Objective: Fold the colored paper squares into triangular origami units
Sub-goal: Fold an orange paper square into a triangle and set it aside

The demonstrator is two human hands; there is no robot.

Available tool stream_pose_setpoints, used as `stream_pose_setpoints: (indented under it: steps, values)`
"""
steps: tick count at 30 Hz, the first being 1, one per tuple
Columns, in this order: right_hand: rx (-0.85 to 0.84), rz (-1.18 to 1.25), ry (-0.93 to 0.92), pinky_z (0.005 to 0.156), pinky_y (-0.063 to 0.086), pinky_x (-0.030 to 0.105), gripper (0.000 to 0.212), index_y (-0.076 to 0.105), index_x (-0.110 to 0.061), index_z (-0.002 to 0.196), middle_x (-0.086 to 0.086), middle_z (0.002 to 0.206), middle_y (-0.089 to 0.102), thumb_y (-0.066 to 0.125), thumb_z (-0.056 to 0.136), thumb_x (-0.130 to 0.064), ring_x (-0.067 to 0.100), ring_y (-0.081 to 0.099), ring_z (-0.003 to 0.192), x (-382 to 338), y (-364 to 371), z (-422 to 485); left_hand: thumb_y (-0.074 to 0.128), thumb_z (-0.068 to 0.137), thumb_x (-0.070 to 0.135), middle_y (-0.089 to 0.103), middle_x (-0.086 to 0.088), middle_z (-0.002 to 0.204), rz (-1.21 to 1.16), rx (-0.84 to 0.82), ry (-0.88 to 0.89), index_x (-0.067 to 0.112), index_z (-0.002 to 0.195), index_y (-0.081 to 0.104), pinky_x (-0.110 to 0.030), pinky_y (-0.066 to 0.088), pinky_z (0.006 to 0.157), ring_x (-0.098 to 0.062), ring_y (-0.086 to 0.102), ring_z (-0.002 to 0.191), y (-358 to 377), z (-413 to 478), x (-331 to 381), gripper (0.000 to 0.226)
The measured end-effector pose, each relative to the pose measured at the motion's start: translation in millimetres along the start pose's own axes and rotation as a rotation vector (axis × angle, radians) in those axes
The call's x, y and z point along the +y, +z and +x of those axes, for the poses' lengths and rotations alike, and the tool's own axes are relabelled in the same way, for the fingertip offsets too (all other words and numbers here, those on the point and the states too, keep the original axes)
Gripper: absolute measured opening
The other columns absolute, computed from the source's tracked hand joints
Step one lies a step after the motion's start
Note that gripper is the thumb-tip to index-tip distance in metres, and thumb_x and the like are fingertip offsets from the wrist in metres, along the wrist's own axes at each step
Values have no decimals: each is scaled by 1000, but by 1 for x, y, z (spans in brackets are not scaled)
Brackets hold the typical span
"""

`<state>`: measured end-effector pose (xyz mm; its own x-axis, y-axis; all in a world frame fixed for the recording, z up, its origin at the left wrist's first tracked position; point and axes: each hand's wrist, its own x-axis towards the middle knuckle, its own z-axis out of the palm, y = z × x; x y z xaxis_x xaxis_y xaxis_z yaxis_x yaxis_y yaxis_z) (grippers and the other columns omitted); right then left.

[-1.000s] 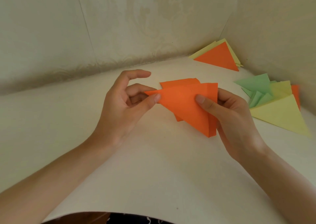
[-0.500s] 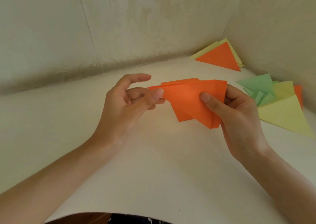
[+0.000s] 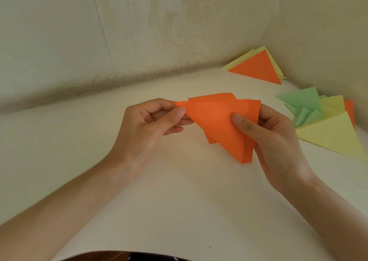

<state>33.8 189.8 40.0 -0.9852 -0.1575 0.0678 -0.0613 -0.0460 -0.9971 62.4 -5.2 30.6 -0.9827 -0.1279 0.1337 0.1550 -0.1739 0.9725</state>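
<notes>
Head view: a folded orange paper (image 3: pixel 219 121) is held just above the table (image 3: pixel 179 201), between both hands. The left hand (image 3: pixel 147 125) pinches its left tip between thumb and curled fingers. The right hand (image 3: pixel 274 137) grips its right side, thumb on the top face and fingers behind. At right lies a pile (image 3: pixel 328 137) of green and yellow triangles. In the far corner an orange triangle (image 3: pixel 256 67) rests on yellow sheets (image 3: pixel 239 58).

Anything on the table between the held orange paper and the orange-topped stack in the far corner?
Nothing. In the head view, the stretch from the held orange paper to the orange-topped stack is bare table.
</notes>
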Motion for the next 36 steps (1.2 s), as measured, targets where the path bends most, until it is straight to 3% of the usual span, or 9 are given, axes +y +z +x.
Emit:
stream_pose_setpoints:
  steps: [4,9,13,16,19,23,26,33,36]
  values:
    - [-14,-2,5,68,54,26,26,67,-12,93,0,85,72,65,70,-23,14,66,78,0,0,0,64,73,17,74,-4,80,2,-7,-4,9,80,67,-21,54,65,-19,72,81,0,-1,0,11]
    - [45,-68,-4,57,43,27,27,60,-11,75,3,72,58,63,71,-37,16,53,67,0,2,-3,62,74,18,74,-6,82,17,-36,-24,6,82,67,-21,55,66,-20,72,82,1,-2,1,16]
    - [59,-90,-36,62,42,34,33,58,-4,76,11,78,57,71,78,-34,21,53,71,2,2,-2,64,78,20,74,-8,81,-3,-42,-39,12,79,72,-22,54,65,-23,72,81,1,-2,1,12]
    - [59,-118,-74,64,44,38,29,60,-3,79,22,83,59,63,77,-32,27,55,72,3,1,-2,62,83,18,74,-7,81,-15,-57,-29,20,75,75,-22,54,65,-22,72,83,0,-2,0,16]
    - [40,-147,-108,68,50,45,24,64,-7,83,23,88,63,62,80,-30,39,61,81,5,2,-2,58,83,19,74,-6,81,-43,-50,-27,20,76,76,-22,54,64,-22,72,82,0,-2,0,20]
    - [28,-165,-134,63,47,24,14,66,-13,80,8,79,65,65,82,-26,15,59,73,5,2,-2,62,80,20,74,-5,82,-46,-20,-25,17,80,74,-22,54,64,-20,72,80,1,-2,0,12]
    - [27,-153,-136,59,44,16,10,65,-13,78,-1,73,62,65,85,-21,7,55,68,4,3,-2,60,75,20,74,-4,80,-35,11,-18,13,82,70,-21,54,62,-19,72,78,2,-1,0,14]
    - [42,-148,-116,58,41,16,12,64,-11,76,0,72,59,61,87,-16,7,52,66,4,2,-2,61,74,20,74,-4,79,-38,41,-14,11,81,69,-21,54,62,-19,72,76,2,-1,0,13]
    - [50,-107,-104,61,39,24,23,61,4,78,11,75,55,65,86,-17,16,49,69,6,1,-1,63,72,20,74,-5,78,-40,55,-21,12,78,70,-21,53,61,-19,72,75,2,0,0,13]
